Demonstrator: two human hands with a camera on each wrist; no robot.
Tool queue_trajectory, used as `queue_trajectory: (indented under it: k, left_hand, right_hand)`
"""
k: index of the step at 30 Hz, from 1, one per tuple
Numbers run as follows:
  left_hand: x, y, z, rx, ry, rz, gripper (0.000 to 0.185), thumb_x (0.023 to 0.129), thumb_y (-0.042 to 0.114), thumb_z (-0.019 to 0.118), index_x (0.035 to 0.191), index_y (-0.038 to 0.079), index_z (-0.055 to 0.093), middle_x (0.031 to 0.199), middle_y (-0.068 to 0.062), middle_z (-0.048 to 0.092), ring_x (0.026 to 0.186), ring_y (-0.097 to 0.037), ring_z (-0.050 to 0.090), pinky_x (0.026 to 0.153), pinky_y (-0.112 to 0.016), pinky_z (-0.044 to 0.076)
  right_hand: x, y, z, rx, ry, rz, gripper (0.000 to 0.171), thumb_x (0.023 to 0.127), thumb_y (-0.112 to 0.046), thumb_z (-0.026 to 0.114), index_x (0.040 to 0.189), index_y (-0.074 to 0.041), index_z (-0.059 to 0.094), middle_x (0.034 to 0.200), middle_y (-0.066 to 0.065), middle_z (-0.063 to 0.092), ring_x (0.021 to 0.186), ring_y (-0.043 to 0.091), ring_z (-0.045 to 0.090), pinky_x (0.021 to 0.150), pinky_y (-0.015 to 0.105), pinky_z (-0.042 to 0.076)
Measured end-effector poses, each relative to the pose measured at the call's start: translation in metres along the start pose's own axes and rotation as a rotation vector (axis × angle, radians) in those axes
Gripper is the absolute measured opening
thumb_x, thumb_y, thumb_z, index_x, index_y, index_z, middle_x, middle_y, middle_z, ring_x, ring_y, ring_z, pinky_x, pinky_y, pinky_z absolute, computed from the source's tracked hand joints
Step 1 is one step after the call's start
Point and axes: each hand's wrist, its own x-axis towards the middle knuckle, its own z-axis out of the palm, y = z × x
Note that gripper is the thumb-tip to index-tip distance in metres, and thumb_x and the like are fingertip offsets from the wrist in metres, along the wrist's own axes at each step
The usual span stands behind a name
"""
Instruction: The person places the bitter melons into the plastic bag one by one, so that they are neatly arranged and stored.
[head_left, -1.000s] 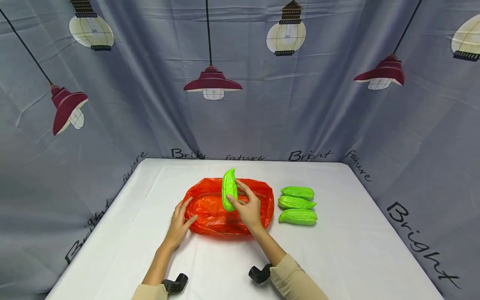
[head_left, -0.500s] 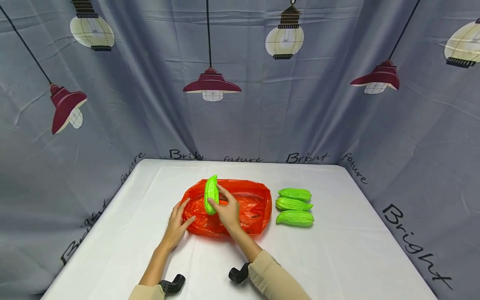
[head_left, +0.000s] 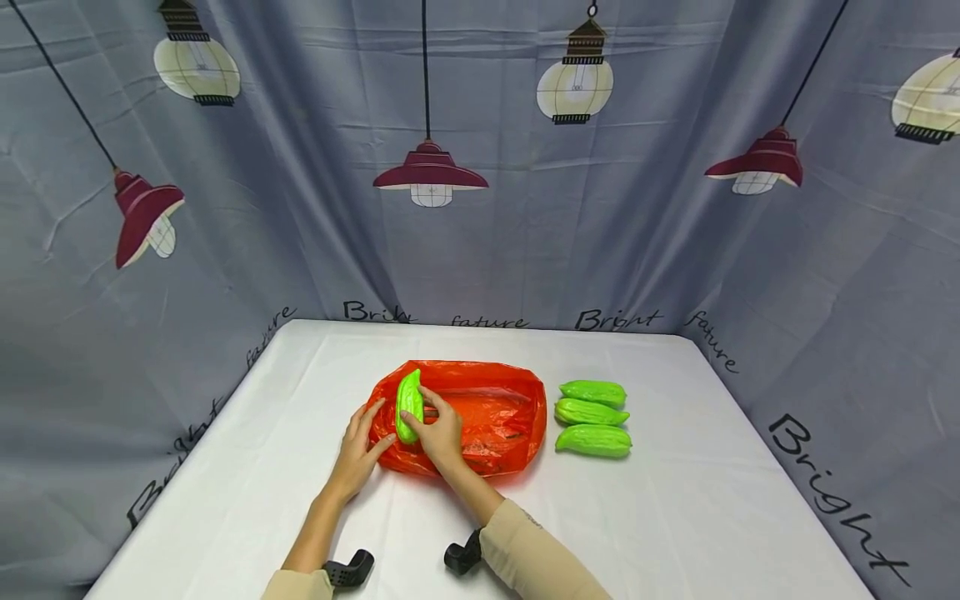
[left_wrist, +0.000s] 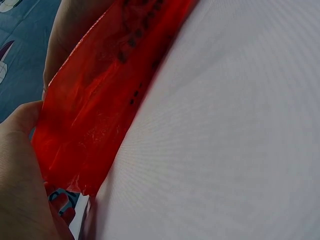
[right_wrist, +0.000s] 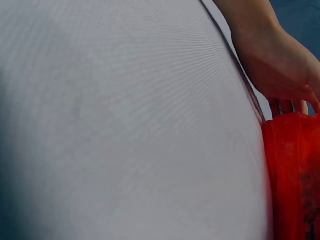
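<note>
Right hand pinches bitter gourd; left hand grips plastic bag at nine o'clock — a slip could collapse it!

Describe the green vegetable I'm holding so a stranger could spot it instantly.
On the white table, find the open red plastic bag. At the left end of its opening, the right hand pinches a bright green, pointed vegetable. It alone is hand-held; its three green lookalikes lie in a row right of the bag.

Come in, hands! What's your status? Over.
Right hand gripping ridged bright-green vegetable over open red plastic bag. Left hand touching bag's left edge. Nothing visibly blocking.
</note>
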Motion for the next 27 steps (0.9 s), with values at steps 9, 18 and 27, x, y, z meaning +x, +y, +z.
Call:
queue_trajectory:
  k: [9,18,27]
  left_hand:
    - [-0.001,-0.001,0.0,0.014,-0.011,-0.003,0.061,0.089,0.033,0.058,0.144,0.019,0.033,0.143,-0.024,0.022,0.128,-0.047,0.024,0.094,-0.068,0.021]
    - [0.001,-0.001,0.0,0.018,0.006,0.041,0.062,0.088,0.03,0.06,0.143,0.017,0.034,0.142,-0.024,0.025,0.127,-0.046,0.025,0.094,-0.067,0.022]
    - [0.0,-0.002,0.0,0.027,0.009,0.044,0.063,0.088,0.029,0.061,0.143,0.017,0.034,0.142,-0.025,0.025,0.126,-0.047,0.026,0.092,-0.069,0.022]
  right_hand:
    - [-0.006,0.005,0.004,-0.041,-0.033,0.027,0.051,0.075,-0.019,0.077,0.12,-0.003,0.061,0.098,0.015,0.066,0.076,0.024,0.066,0.058,0.021,0.052]
    - [-0.005,0.004,0.008,-0.085,-0.081,0.078,0.051,0.074,-0.02,0.078,0.12,-0.005,0.061,0.101,0.015,0.065,0.075,0.021,0.067,0.053,0.018,0.05]
    - [-0.004,0.003,0.014,-0.136,-0.118,0.079,0.051,0.074,-0.02,0.078,0.119,-0.002,0.061,0.096,0.015,0.065,0.069,0.014,0.066,0.05,0.016,0.048]
